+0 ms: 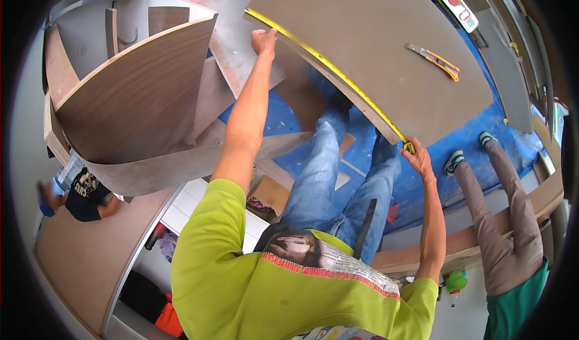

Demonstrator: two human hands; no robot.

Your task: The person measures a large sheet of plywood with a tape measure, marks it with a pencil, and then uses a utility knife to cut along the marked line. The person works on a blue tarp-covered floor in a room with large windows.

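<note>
Tape (329, 65) along board (386, 38) edge, 11:30 to 3 o'clock. Left hand (263, 41) at 12, curled by tape; cannot tell if gripping. Right hand (417, 159) at 3, holding tape's case (409, 147). Cutter (436, 60) on board, 2 o'clock.

Bright, soft light; board (386, 44) sharp, shadow beneath its near edge; fisheye view bends straight lines, its corners black

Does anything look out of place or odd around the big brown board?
Yes: the orange knife lies loose on the big brown board, its blade seemingly out, which looks unsafe. The blue sheet below has whitish marks, perhaps dust or spills.
</note>
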